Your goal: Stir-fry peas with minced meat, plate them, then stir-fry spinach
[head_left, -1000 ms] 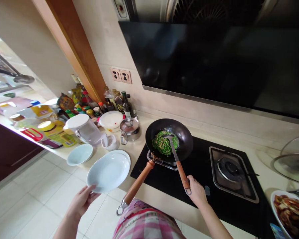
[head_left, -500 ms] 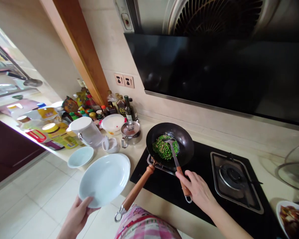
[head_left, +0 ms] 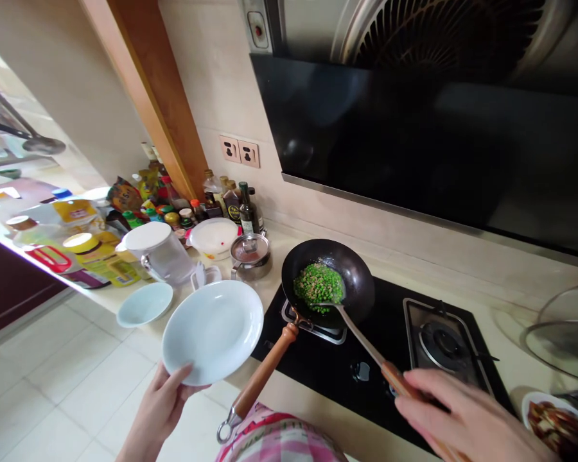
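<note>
My left hand (head_left: 171,391) grips the near rim of a pale oval plate (head_left: 214,330), thumb on top, tilted in the air left of the wok. Nothing lies on the plate. My right hand (head_left: 455,410) is wrapped round the wooden handle of a metal spatula (head_left: 366,340). The spatula's blade reaches into the black wok (head_left: 359,282), at the near edge of a heap of green peas (head_left: 320,282) mixed with small pale bits. The wok sits on the left burner, its wooden handle (head_left: 264,369) pointing toward me, between my hands.
A lidded steel pot (head_left: 250,256), a pale bowl (head_left: 144,305), a clear pitcher (head_left: 166,253) and several bottles (head_left: 245,208) crowd the left counter. To the right are the second burner (head_left: 440,343), a glass lid (head_left: 559,340) and a dish of food (head_left: 553,420). A black range hood (head_left: 414,141) overhangs the stove.
My right hand has moved right and nearer, drawing the spatula blade from the middle of the peas to their near edge. The plate has shifted slightly right and up, toward the wok.
</note>
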Demonstrator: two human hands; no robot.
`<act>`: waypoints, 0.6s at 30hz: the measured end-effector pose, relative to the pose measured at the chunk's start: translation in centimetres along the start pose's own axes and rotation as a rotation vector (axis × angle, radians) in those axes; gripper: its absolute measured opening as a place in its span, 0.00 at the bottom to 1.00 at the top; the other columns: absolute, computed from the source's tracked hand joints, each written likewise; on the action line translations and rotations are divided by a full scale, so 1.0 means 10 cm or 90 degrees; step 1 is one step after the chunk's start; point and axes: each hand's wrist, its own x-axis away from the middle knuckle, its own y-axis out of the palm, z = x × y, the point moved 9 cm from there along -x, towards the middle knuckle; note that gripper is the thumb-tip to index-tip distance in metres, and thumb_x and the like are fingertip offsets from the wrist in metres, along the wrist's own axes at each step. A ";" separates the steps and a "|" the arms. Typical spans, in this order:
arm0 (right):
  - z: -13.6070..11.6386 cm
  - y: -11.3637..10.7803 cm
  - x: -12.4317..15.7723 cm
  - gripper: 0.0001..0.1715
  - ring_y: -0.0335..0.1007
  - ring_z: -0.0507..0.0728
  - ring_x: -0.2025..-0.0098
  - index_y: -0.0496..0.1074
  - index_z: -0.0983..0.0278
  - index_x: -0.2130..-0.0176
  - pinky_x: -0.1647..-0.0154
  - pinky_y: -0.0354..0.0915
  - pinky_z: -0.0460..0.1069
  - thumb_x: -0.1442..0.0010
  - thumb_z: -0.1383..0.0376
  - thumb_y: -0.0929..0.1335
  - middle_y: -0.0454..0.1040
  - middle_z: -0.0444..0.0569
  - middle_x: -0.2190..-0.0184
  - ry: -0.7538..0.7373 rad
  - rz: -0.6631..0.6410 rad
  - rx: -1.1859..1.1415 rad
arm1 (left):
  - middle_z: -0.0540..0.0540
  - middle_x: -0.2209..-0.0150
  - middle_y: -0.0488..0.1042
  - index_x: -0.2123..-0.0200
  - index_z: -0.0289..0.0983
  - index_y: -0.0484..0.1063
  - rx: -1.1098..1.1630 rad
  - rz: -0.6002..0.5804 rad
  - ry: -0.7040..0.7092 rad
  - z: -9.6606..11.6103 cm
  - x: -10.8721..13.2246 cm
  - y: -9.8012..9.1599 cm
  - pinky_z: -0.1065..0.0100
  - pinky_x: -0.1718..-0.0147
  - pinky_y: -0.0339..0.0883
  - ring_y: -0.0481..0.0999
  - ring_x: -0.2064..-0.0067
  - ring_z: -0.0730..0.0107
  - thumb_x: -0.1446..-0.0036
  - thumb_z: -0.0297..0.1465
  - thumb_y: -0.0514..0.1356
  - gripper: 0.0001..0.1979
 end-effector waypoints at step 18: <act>0.73 -0.77 -1.49 0.08 0.72 0.54 0.81 0.77 0.67 0.70 0.82 0.67 0.45 0.53 0.65 0.75 0.74 0.49 0.83 0.338 0.249 -0.187 | 0.55 0.60 0.75 0.50 0.48 0.70 0.066 -0.097 0.008 0.02 -0.16 0.19 0.71 0.79 0.79 0.76 0.72 0.71 0.66 0.26 0.71 0.36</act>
